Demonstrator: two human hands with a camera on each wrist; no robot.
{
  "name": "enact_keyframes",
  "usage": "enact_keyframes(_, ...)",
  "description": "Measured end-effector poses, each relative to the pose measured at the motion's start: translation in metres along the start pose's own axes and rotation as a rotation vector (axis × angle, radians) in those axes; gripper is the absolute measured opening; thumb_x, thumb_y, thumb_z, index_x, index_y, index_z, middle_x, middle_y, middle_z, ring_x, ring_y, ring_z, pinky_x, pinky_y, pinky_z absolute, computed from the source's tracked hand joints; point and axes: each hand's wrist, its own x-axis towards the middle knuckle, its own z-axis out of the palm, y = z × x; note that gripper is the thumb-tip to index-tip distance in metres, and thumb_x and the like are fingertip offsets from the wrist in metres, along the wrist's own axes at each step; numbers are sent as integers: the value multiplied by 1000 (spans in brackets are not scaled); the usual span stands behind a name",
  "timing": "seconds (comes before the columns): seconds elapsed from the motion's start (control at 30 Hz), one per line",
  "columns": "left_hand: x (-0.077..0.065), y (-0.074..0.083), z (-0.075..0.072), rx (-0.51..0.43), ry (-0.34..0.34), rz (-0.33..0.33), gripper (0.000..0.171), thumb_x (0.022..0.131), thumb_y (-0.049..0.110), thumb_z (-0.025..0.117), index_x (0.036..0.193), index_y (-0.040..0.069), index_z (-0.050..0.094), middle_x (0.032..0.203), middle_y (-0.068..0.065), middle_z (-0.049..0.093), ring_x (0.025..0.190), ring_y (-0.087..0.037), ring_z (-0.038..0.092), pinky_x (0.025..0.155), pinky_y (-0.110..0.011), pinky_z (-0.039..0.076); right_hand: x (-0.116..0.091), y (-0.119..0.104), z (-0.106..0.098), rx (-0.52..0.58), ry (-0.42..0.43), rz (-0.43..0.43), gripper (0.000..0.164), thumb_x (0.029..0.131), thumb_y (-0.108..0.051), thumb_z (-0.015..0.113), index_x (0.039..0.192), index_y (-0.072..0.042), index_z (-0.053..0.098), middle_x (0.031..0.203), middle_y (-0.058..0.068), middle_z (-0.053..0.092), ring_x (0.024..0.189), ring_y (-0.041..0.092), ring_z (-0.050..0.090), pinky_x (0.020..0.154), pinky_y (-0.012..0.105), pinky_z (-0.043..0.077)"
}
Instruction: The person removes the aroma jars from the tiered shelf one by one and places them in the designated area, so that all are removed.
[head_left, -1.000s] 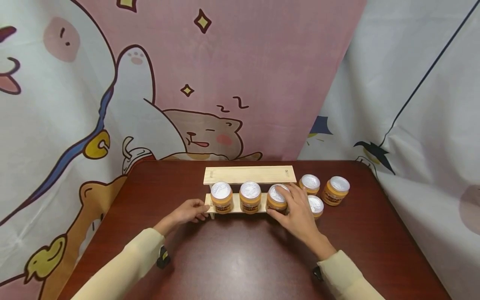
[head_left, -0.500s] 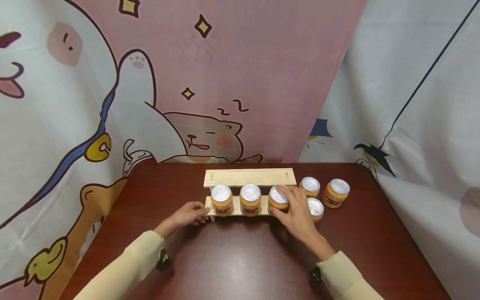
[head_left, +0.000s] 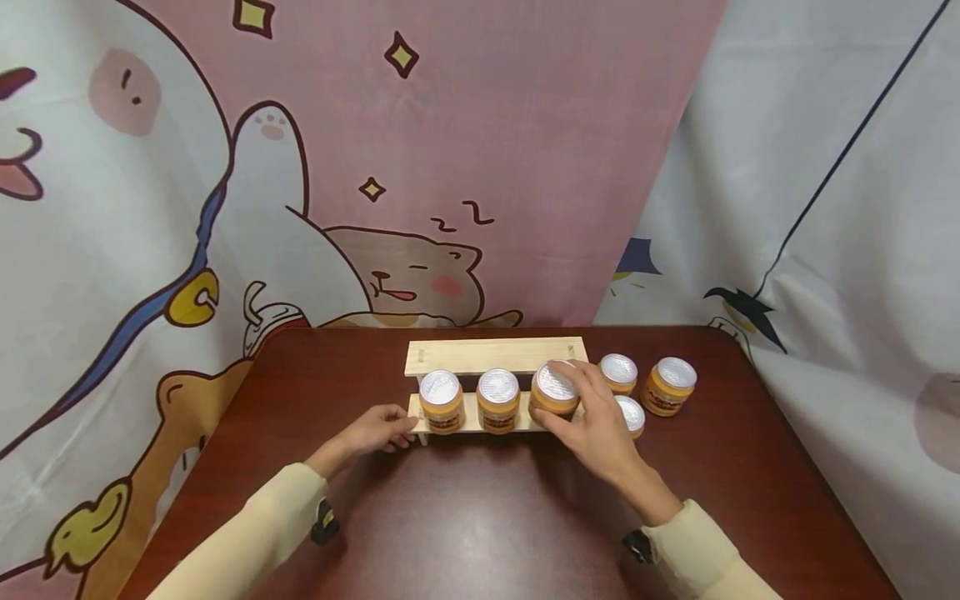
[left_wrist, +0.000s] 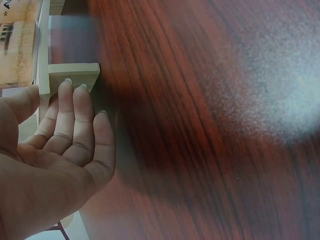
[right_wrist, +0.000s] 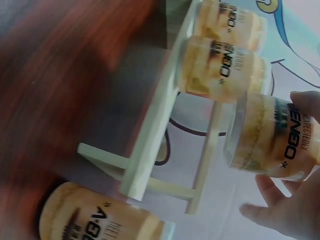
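Note:
A two-tier wooden rack (head_left: 491, 355) stands near the back of the table. My left hand (head_left: 381, 428) holds its lower board at the left end; in the left wrist view the thumb lies by the board's top and the curled fingers reach beneath it. My right hand (head_left: 600, 429) grips an orange jar with a white lid (head_left: 549, 403) between thumb and fingers. The right wrist view shows this jar (right_wrist: 270, 136) raised clear of the lower board (right_wrist: 155, 125). Two matching jars, a left one (head_left: 442, 410) and a middle one (head_left: 498, 410), sit upright on that board.
Right of the rack, three more jars stand on the dark red table (head_left: 480, 517): one at the back (head_left: 618, 375), one farther right (head_left: 670, 387), and one partly behind my right hand (head_left: 632, 415). A patterned cloth (head_left: 540, 167) hangs behind the table.
My right hand has lifted the jar up off the lower board, after a small shift to the right. The left hand keeps its hold on the rack's end.

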Motion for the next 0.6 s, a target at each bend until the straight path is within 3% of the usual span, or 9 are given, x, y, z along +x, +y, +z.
enact_keyframes(0.27, 3, -2, -1, -4, -4, -9, 26, 102, 24, 59, 101, -2, 61, 91, -15, 73, 80, -18, 69, 68, -33, 53, 5, -12, -12, 51, -10, 23, 71, 73, -19, 90, 136, -20, 57, 134, 9, 57, 124, 28, 55, 94, 50, 48)
enact_keyframes(0.47, 3, -3, 0, -11, -13, 2, 27, 102, 23, 59, 102, -3, 61, 95, -20, 73, 80, -18, 70, 70, -36, 54, 8, -16, -22, 67, 10, 10, 72, 72, -14, 91, 135, -17, 57, 133, 9, 56, 110, 17, 54, 79, 30, 50)
enact_keyframes(0.6, 3, -3, 0, -4, -4, 9, 26, 102, 23, 59, 102, -3, 61, 94, -20, 73, 79, -17, 70, 69, -37, 55, 12, -17, -30, 67, 18, 6, 71, 73, -12, 90, 136, -16, 57, 134, 10, 55, 112, 17, 53, 80, 27, 48)
